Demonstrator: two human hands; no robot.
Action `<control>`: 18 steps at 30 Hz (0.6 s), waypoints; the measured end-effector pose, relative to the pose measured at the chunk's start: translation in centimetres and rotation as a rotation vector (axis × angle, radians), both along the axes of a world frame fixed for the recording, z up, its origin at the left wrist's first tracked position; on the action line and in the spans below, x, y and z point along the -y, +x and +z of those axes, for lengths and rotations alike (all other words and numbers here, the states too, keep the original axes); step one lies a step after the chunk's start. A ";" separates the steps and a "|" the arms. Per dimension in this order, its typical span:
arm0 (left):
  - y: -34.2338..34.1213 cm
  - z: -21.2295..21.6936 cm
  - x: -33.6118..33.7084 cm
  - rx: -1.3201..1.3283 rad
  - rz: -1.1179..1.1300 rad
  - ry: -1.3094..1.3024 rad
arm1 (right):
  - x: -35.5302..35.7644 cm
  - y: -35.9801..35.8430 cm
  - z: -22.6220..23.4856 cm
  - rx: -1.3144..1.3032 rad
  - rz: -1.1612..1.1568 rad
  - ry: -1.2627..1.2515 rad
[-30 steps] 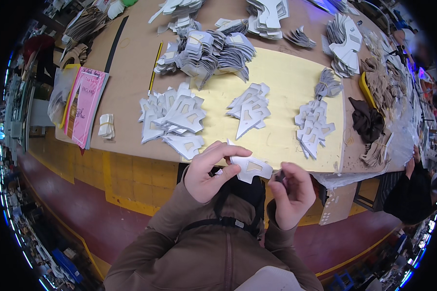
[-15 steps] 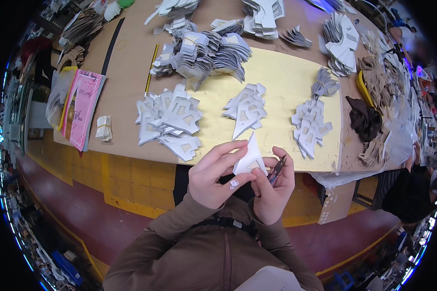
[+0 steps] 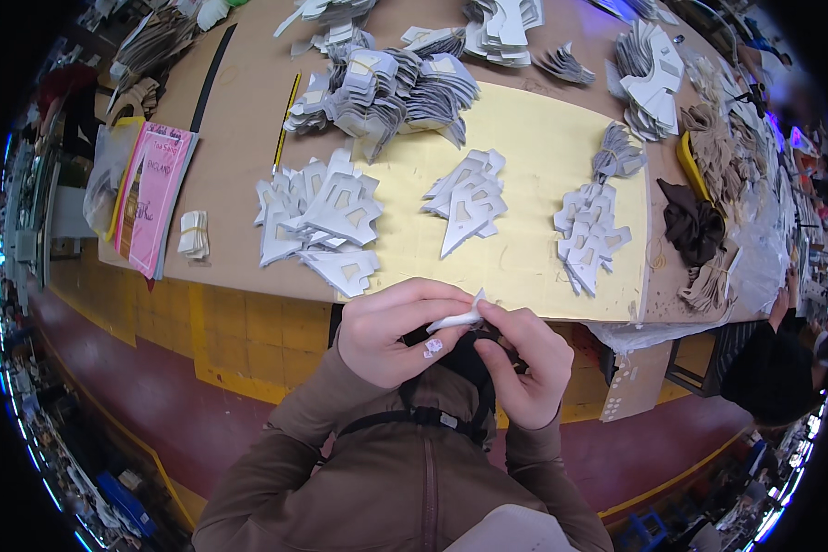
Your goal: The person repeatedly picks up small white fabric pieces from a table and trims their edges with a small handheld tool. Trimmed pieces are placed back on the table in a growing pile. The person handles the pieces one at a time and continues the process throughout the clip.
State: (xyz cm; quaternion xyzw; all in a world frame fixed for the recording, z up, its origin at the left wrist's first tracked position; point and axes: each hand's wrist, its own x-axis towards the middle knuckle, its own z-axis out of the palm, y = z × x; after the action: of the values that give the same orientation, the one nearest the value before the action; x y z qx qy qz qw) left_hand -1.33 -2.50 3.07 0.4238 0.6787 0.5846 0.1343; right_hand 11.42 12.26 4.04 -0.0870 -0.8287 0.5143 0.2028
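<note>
Just off the table's near edge, my left hand (image 3: 385, 333) pinches a white cut piece (image 3: 453, 321), seen nearly edge-on. My right hand (image 3: 538, 363) meets it from the other side, its index fingertip at the piece's pointed end. Dark thread snips (image 3: 522, 367) sit in the right hand, mostly hidden by its fingers. Ahead on the yellow sheet (image 3: 405, 267) lies a small overlapping pile of similar white pieces (image 3: 469, 198). A larger loose pile (image 3: 320, 213) is to its left, another pile (image 3: 591, 235) to its right.
Bundled grey-white stacks (image 3: 386, 92) stand farther back, a pencil (image 3: 287, 120) beside them. At left are a pink notebook (image 3: 155, 198) and a small white bundle (image 3: 194, 235). Dark cloth (image 3: 690, 221) and brown pieces (image 3: 708, 138) crowd the right side, where another person (image 3: 773, 368) is.
The white piece has been lowered toward me and tilted from face-up to nearly edge-on. My right index finger has moved onto its tip, and the snips have become mostly hidden.
</note>
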 end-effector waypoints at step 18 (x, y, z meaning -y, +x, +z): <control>-0.1 0.2 0.4 0.042 -0.045 -0.007 | 0.6 -0.4 0.1 0.068 -0.004 -0.075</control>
State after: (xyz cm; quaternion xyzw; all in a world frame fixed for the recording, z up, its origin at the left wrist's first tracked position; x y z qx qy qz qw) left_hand -1.42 -2.91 3.27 0.4262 0.6682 0.5876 0.1630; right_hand 11.06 11.61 4.17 -0.1137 -0.8151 0.5413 0.1724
